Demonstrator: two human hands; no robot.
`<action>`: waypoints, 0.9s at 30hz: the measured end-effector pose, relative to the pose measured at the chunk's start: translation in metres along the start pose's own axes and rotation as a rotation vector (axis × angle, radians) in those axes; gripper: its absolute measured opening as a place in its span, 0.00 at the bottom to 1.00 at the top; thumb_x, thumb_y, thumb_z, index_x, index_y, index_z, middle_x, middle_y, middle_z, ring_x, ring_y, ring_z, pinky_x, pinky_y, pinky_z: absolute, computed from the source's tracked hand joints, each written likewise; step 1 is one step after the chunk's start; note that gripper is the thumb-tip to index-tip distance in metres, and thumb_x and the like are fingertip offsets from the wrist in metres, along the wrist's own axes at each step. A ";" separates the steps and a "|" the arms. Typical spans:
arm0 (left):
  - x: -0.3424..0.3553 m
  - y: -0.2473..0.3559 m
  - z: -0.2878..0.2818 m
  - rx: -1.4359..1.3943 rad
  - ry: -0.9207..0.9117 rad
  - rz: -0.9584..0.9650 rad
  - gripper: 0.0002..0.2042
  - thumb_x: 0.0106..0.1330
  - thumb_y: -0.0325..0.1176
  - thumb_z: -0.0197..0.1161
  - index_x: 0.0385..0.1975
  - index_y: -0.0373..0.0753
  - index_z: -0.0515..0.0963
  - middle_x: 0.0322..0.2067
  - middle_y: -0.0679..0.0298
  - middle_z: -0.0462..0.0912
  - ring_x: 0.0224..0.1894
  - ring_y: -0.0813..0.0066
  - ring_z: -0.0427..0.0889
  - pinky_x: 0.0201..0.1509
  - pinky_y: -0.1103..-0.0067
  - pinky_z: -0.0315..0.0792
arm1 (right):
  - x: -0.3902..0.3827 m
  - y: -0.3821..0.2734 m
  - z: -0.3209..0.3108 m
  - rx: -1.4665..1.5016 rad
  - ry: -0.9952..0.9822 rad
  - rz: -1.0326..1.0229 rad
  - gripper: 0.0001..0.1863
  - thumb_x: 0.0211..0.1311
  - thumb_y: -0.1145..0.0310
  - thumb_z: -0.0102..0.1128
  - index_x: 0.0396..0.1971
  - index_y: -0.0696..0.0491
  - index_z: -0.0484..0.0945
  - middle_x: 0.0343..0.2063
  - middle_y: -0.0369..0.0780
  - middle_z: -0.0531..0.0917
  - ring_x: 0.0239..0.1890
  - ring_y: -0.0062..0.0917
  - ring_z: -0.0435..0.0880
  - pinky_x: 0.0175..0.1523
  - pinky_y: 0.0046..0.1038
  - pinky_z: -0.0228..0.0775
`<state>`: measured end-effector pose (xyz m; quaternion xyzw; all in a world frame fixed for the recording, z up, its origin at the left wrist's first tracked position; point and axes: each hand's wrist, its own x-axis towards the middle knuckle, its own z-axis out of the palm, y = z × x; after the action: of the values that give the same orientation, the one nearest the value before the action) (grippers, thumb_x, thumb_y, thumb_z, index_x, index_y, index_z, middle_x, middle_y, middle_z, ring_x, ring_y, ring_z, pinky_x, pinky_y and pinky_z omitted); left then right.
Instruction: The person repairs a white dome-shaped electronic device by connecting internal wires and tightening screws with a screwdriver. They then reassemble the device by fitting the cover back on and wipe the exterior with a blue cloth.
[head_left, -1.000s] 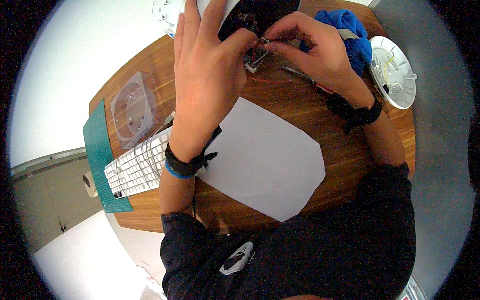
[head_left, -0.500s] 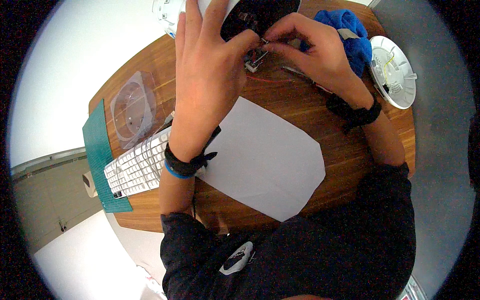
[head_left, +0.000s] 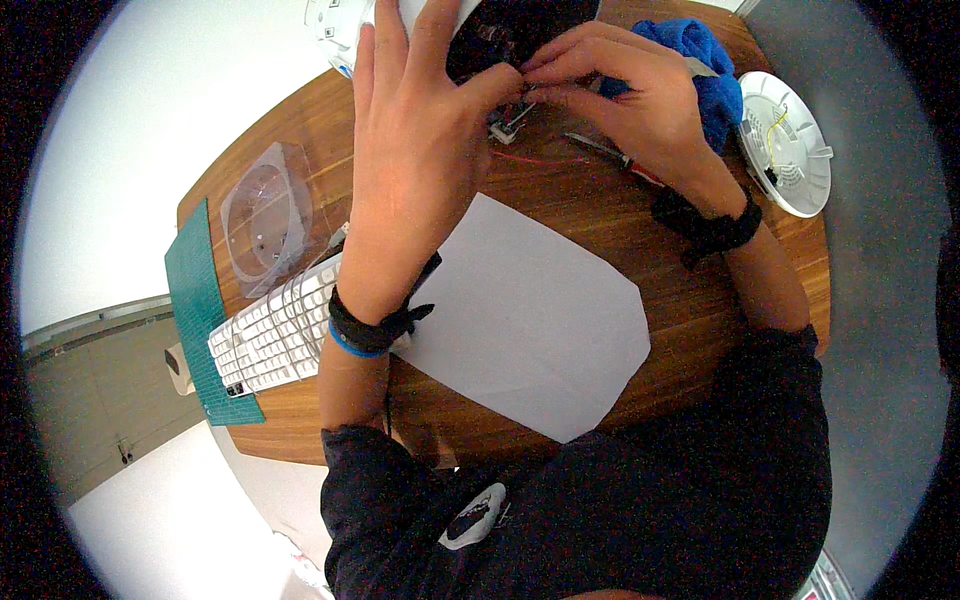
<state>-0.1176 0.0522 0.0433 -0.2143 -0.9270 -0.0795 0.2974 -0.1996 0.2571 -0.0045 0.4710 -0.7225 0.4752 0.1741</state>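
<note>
At the far edge of the view stands a white round housing (head_left: 338, 28) with a dark, open inside. My left hand (head_left: 425, 150) is closed over it, its fingers on the white wall and its thumb reaching toward the opening. My right hand (head_left: 640, 95) is in a pinch close to the left thumb, at the rim of the opening. What sits between those fingertips is too small and dark to name. Below them are a small white connector with parts (head_left: 507, 130) and a thin red wire (head_left: 540, 158). A screwdriver (head_left: 640, 172) lies partly under my right hand.
A blue cloth (head_left: 715, 100) and a white round cover (head_left: 795, 150) with a yellow wire lie at the right. Paper (head_left: 540, 320) covers the table's middle. At the left are a white keyboard (head_left: 275, 330), a clear plastic tray (head_left: 265, 225) holding small bits, and a green mat (head_left: 195, 290).
My right hand has shifted slightly, its fingers now bent closer together, and more of the screwdriver shows beneath it. My left hand has barely moved on the housing.
</note>
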 end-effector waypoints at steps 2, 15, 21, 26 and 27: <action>-0.001 0.001 -0.002 0.011 -0.019 -0.003 0.08 0.56 0.25 0.73 0.35 0.39 0.87 0.79 0.49 0.57 0.79 0.27 0.54 0.75 0.40 0.61 | -0.003 0.000 0.001 0.022 0.002 0.022 0.10 0.56 0.82 0.75 0.38 0.58 0.88 0.41 0.41 0.90 0.42 0.25 0.89 0.42 0.22 0.79; 0.000 -0.007 -0.005 0.000 0.119 0.017 0.07 0.58 0.26 0.75 0.36 0.35 0.88 0.74 0.53 0.69 0.74 0.33 0.66 0.70 0.54 0.75 | 0.004 0.009 0.000 0.062 0.019 0.189 0.07 0.61 0.81 0.72 0.40 0.59 0.88 0.41 0.39 0.90 0.45 0.23 0.89 0.51 0.23 0.80; 0.004 -0.004 -0.007 -0.029 0.078 -0.100 0.04 0.63 0.23 0.70 0.36 0.33 0.86 0.74 0.60 0.71 0.76 0.41 0.67 0.67 0.61 0.79 | 0.016 0.015 0.003 -0.001 0.024 0.283 0.08 0.63 0.76 0.74 0.41 0.58 0.89 0.39 0.38 0.91 0.44 0.21 0.89 0.52 0.23 0.80; 0.000 -0.009 -0.009 -0.018 0.101 -0.054 0.02 0.64 0.22 0.68 0.32 0.31 0.82 0.74 0.60 0.72 0.75 0.42 0.68 0.66 0.62 0.79 | 0.027 0.010 0.006 -0.063 0.014 0.304 0.09 0.63 0.72 0.75 0.42 0.57 0.90 0.38 0.37 0.92 0.42 0.20 0.89 0.50 0.23 0.80; 0.000 -0.010 -0.007 -0.012 0.115 -0.038 0.03 0.63 0.22 0.69 0.31 0.31 0.81 0.74 0.60 0.72 0.75 0.42 0.68 0.67 0.61 0.79 | 0.028 0.010 0.007 -0.067 0.015 0.297 0.09 0.64 0.72 0.75 0.42 0.57 0.90 0.38 0.37 0.92 0.42 0.21 0.89 0.50 0.23 0.80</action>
<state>-0.1182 0.0411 0.0491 -0.1934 -0.9118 -0.1031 0.3474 -0.2203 0.2378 0.0062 0.3492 -0.7983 0.4751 0.1228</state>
